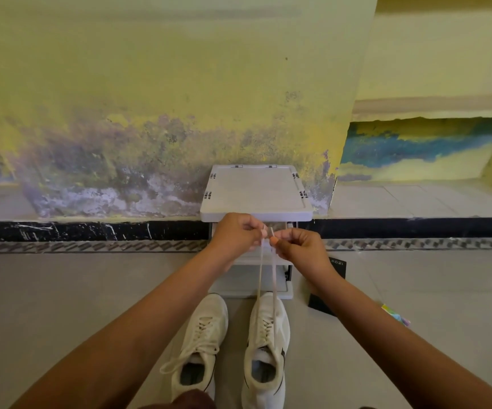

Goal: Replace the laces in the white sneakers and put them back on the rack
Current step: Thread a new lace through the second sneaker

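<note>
**Both lace ends pulled up from the right sneaker**

On the smooth pale tiled floor (61,305), the left sneaker (200,343) sits toe toward the wall. It is off-white mesh, laced through, with slack ends drooping off its left side. Above it the left hand (236,231) has its fingers curled, pinching one end of a flat cream lace (259,278). The other end is pinched in the right hand (301,249), just beside it. Both strands run straight down to the right sneaker (267,349), whose heel is cut off by the bottom edge. The two shoes stand close but apart.

Behind the hands, a white plastic shoe rack (256,193) stands against a stained, flaking yellow wall (150,98). The forearms hide much of its lower shelves. To the right, a black card (337,265) lies partly under the right arm, its print too small to read. Beyond it lies a colourful packet (395,315), with open floor on either side.
</note>
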`<state>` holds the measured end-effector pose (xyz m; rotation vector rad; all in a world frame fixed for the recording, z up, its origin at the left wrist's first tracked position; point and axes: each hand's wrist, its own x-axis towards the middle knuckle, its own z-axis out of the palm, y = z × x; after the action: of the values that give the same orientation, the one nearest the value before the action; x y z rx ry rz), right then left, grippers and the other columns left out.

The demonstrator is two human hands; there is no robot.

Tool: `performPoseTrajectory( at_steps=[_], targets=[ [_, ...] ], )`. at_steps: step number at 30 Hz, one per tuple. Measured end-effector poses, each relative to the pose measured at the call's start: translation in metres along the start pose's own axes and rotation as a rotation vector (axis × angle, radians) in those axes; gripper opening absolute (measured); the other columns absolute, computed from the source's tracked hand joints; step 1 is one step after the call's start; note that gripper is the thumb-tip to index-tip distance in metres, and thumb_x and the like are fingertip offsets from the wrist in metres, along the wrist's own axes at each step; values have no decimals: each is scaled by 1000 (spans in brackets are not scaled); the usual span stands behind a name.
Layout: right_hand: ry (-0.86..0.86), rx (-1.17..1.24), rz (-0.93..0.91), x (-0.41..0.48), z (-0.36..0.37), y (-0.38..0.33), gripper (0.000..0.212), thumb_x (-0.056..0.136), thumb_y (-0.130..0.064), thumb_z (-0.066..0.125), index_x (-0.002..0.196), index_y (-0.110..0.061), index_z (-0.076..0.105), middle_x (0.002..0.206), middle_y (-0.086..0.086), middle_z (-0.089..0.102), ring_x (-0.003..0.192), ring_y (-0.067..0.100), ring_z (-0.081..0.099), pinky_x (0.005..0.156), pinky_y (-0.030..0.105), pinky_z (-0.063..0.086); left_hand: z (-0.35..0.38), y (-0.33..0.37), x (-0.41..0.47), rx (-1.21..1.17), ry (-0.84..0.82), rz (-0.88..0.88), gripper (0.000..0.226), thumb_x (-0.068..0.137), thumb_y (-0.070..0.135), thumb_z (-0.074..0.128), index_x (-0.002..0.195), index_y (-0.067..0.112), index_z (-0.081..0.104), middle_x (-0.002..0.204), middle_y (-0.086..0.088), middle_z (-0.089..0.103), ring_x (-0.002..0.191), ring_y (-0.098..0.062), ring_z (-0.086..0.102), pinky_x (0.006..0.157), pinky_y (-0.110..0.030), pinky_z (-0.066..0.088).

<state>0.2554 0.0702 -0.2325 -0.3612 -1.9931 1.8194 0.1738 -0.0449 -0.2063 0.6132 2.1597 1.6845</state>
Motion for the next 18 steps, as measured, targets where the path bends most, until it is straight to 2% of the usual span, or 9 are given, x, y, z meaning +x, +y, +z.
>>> performPoseTrajectory(
  at_steps=[2, 5, 10, 15, 18],
  targets=[
    [-20, 34, 38, -1, -1, 8, 13, 89, -7, 60, 79, -10, 67, 73, 3, 66, 60, 2, 59, 58, 13, 49, 2, -10, 3, 1, -18, -23, 13, 90, 5, 58, 82, 15, 59, 83, -4, 65, 77, -15, 65, 65, -23, 55],
    [-44, 40, 131, -5, -1, 29, 12, 92, -10, 56, 88, -8, 67, 81, 6, 68, 70, 11, 62, 60, 15, 52, 7, -35, 5, 15, -39, -42, 15, 93, 4, 51, 88, 16, 59, 90, -12, 66, 78, -19, 67, 58, -23, 53],
    [-39, 64, 284, -18, 6, 70, 9, 90, -6, 56, 88, -8, 65, 79, 3, 68, 63, 7, 64, 57, 15, 53, 18, -82, 6, -76, 10, -131, 21, 89, 1, 58, 89, 22, 56, 94, -11, 67, 77, -14, 65, 61, -22, 52],
    [-81, 10, 328, -23, 5, 92, 8, 89, -5, 59, 90, -7, 66, 80, 5, 68, 68, 10, 64, 61, 16, 54, 25, -115, -1, -168, -21, -207, 19, 88, -3, 57, 80, 14, 61, 77, -4, 65, 67, -12, 61, 56, -17, 52],
    [-78, 39, 348, -27, 9, 100, 8, 89, -7, 59, 88, -10, 67, 75, 1, 67, 64, 8, 62, 62, 16, 54, 25, -125, -8, -168, -33, -229, 17, 88, 0, 58, 82, 15, 64, 72, -2, 63, 52, -4, 57, 46, -16, 46]
  ],
)
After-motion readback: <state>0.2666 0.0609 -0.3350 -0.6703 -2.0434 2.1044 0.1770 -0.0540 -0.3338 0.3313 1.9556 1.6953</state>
